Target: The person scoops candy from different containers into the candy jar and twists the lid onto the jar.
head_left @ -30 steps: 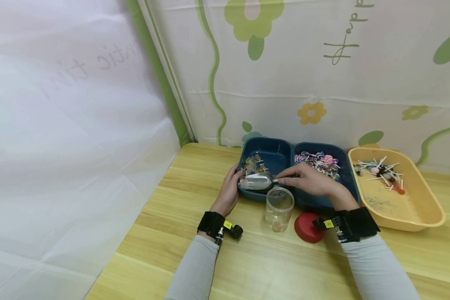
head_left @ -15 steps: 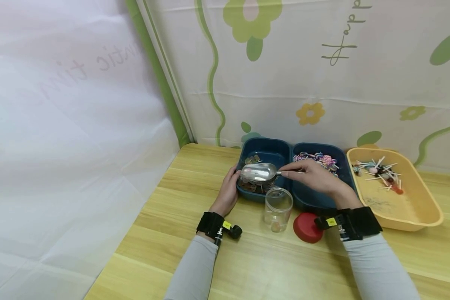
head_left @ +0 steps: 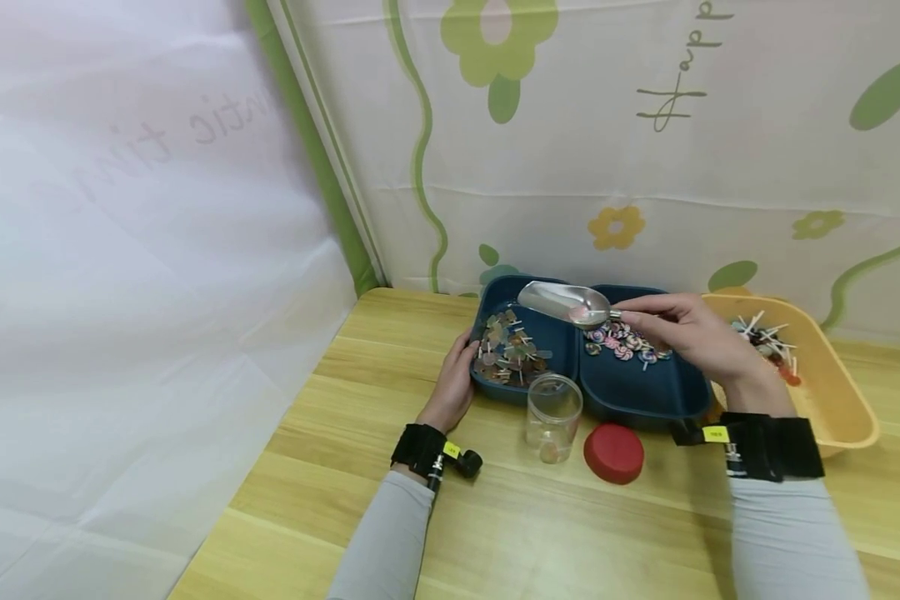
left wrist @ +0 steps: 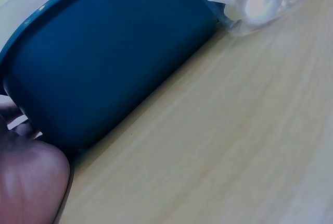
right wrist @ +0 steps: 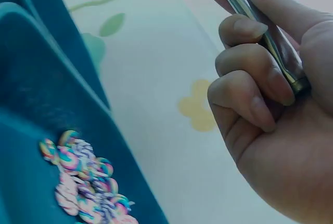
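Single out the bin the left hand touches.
The leftmost blue bin, holding translucent lollipops: the left hand rests against its side; the middle blue bin and yellow bin sit farther right.

The scoop [head_left: 558,302] has gone up and to the right: earlier over the near part of the left tray [head_left: 551,343], it now hangs across the far part where that tray meets the right tray [head_left: 637,390]. A pinkish thing now shows in its bowl by the handle. The right hand [head_left: 697,340] has swung rightward with it, to between the right tray and the yellow tray [head_left: 843,404], where it now hides part of the stick candies [head_left: 768,337]. The left tray's candies [head_left: 512,350] have come into full view, and the wrist camera [head_left: 688,432] has left the red lid [head_left: 613,454] uncovered.
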`<state>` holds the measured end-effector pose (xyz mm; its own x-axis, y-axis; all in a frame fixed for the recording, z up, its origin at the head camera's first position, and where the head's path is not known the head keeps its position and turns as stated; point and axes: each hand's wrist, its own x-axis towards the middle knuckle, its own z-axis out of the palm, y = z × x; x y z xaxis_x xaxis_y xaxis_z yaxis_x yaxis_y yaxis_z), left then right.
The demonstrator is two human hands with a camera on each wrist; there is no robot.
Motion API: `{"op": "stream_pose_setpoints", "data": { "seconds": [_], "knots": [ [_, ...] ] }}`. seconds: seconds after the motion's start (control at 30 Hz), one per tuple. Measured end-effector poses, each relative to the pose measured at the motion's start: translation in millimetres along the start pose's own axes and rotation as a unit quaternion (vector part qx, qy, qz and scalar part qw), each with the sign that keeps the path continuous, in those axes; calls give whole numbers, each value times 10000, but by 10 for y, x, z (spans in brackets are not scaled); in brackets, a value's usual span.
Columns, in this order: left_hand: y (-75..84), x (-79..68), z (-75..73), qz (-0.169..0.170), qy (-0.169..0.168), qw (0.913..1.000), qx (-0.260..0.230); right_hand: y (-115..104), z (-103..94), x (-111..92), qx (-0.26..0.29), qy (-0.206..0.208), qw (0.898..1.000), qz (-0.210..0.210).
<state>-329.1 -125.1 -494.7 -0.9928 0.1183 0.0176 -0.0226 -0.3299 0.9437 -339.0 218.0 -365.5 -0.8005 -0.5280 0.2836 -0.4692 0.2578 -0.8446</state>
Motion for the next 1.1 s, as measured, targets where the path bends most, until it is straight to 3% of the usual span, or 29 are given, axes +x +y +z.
{"op": "stream_pose_setpoints", "data": {
  "seconds": [0.17,0.37,0.7,0.9,1.1],
  "knots": [
    [-14,11,-7,50,-75,9999,-67,-104,-147,-110,-220,69,9997,91],
    [-6,5,-7,18,-108,9999,-85,-221,-312,-303,-1011,254,9945,77],
    [41,6,2,50,-117,9999,-110,-472,-576,-621,-1677,-31,9816,907],
    [35,7,-13,-28,-117,9998,-182,-608,-540,-673,-1957,-198,9784,633],
    [34,11,-17,-46,-147,9997,-171,-589,-539,-673,-1986,-629,9771,430]
  ]
}}
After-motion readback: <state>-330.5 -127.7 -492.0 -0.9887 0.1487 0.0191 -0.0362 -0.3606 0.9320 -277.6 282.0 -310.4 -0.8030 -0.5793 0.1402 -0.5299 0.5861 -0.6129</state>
